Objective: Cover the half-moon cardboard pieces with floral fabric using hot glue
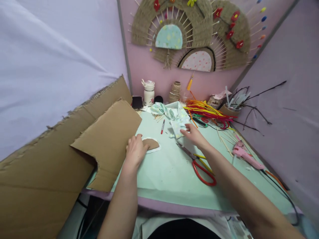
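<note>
My left hand (136, 151) rests palm down on the pale green table (169, 172), its fingers closed over the edge of a small brown cardboard cut-out (151, 143) that lies on a white fabric piece (156, 150). My right hand (193, 134) reaches forward with fingers stretched out, touching a crumpled mint-patterned cloth (175, 118). Red-handled scissors (199, 162) lie just right of centre, beside my right forearm. A red marker (162, 126) lies between the two hands.
A large cut cardboard sheet (109, 139) leans over the table's left edge. At the back stand a white cup (149, 93), a twine spool (175, 91) and a pile of coloured sticks (206, 111). A pink glue gun (245, 156) lies at right.
</note>
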The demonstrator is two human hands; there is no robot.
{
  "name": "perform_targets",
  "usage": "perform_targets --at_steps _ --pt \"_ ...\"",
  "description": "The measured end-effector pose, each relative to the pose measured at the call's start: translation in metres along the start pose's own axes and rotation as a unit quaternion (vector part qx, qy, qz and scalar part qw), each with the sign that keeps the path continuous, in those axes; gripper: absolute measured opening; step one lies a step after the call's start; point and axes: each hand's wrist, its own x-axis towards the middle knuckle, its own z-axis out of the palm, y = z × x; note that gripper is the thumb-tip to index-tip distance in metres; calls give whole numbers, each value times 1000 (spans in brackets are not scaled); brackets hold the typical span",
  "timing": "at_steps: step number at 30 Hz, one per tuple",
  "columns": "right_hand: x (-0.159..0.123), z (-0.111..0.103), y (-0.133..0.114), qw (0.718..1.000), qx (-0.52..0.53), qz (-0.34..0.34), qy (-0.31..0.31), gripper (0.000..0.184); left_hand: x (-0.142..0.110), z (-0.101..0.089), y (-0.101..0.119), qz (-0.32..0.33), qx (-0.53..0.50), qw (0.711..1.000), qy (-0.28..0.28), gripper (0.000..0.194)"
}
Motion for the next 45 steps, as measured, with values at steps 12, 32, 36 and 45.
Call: perform_targets --at_steps 12,32,36,45 --pt "-62 11 -10 998 -40 -56 -15 19 3 4 0 19 -72 997 -28 26" --pt "-100 6 -26 934 334 111 -60 29 -8 2 36 42 -678 719 -148 43" --pt "-105 0 -31 907 404 109 -39 31 -14 1 36 22 -694 668 -269 44" --pt "-115 -8 -27 984 152 -5 -96 26 -26 17 44 30 -528 726 -440 41"
